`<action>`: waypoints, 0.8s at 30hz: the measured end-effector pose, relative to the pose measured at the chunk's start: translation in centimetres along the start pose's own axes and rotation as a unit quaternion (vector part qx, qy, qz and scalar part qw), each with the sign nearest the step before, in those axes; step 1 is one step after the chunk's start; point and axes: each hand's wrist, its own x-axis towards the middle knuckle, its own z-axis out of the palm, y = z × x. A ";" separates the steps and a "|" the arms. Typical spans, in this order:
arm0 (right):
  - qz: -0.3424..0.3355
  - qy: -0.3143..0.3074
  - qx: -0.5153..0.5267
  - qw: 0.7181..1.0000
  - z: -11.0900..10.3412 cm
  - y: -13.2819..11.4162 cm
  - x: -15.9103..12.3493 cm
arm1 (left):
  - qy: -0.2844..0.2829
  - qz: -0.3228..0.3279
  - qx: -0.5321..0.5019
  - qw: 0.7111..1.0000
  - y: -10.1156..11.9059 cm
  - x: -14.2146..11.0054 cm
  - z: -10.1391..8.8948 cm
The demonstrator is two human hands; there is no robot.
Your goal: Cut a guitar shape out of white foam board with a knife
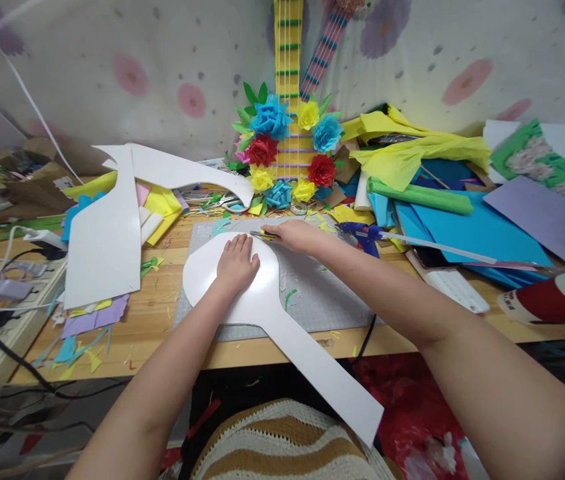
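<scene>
A white guitar-shaped foam board (pixel 242 300) lies on the grey cutting mat (pixel 322 307), its long neck reaching past the table's front edge toward my body. My left hand (pixel 238 265) rests flat on the rounded body with the fingers stretched out. At the board's far edge, my right hand (pixel 295 235) is closed around a slim utility knife (pixel 262 234). The knife's tip is at or close to that edge; exact contact is too small to make out. Green and yellow paper scraps lie on the mat.
Behind stands a yellow paper guitar (pixel 288 73) with paper flowers. White board offcuts (pixel 105 247) lean at left, near a power strip (pixel 7 327). At right are a blue glue gun (pixel 362 233), blue sheets (pixel 472 230) and a red-and-white paper cup (pixel 552 297).
</scene>
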 end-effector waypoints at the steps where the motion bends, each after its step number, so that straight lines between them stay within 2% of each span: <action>1: 0.001 -0.001 -0.001 1.000 0.0 0.0 -0.1 | 0.001 0.000 0.000 1.000 0.0 0.0 0.0; 24: 0.064 -0.011 0.009 0.998 0.8 -2.9 -2.2 | 0.007 -0.003 0.003 1.000 0.0 0.0 0.3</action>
